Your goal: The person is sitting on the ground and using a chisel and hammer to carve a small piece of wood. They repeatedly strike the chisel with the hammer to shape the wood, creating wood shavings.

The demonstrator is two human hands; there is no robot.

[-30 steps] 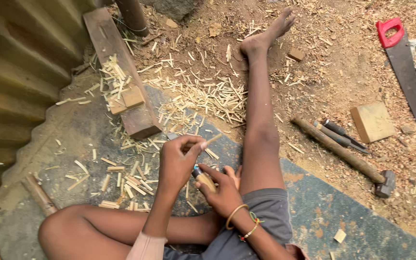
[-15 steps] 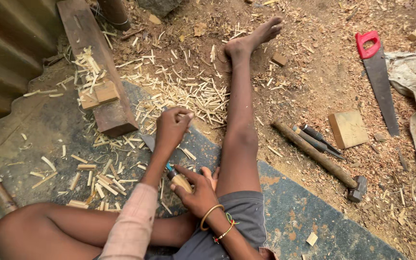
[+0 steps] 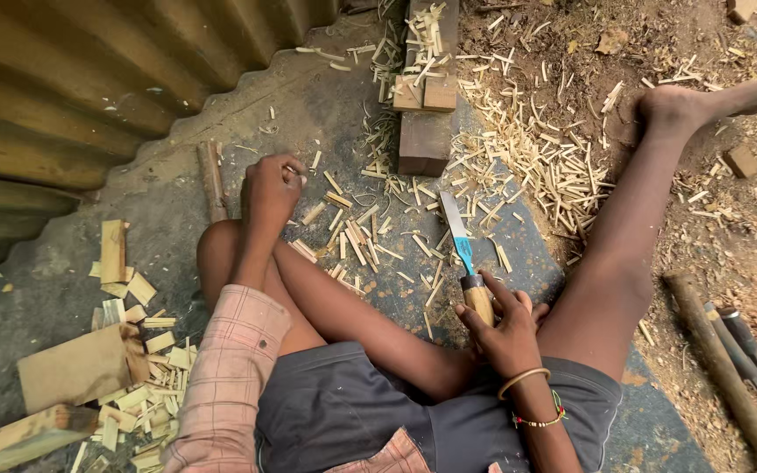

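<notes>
- Gripping a knife (image 3: 464, 254) by its pale wooden handle, right hand (image 3: 508, 331) closed full round it, low at 5 o'clock of the view, beside the bent knee.
- Pointing the flat blade away toward 12 o'clock, tip lying over the dark mat (image 3: 177, 188) and clear of any wood; no cut under way, as far as can be judged.
- Reaching out at 10 o'clock with the left hand (image 3: 272, 188), fingers curled narrow and knuckles up, just beside a short round stick (image 3: 212, 180) at its 9 o'clock.
- Seeming to nip a pale sliver at the fingertips; cannot tell for sure whether anything is really held.
- Lying between the 2 hands, at 3 o'clock of the left one: loose wood slivers (image 3: 352, 241), scattered thick across the mat.
- Standing beyond them at 12 o'clock: a dark wooden block (image 3: 424, 144) with 2 small offcuts on top.
- Resting well apart at 4 o'clock: a long hammer handle (image 3: 720, 368) on the dirt, not in use.
- Piled at 8 o'clock, behind the left elbow: short cut wood pieces (image 3: 133, 293).
- Reading as a fetching step rather than a cutting one: blade parked, free hand out among the stock.
- Calling, for any further cut, for a piece brought back to the blade at 5 o'clock, pinched firmly at 1 end, fingers kept behind the edge.
</notes>
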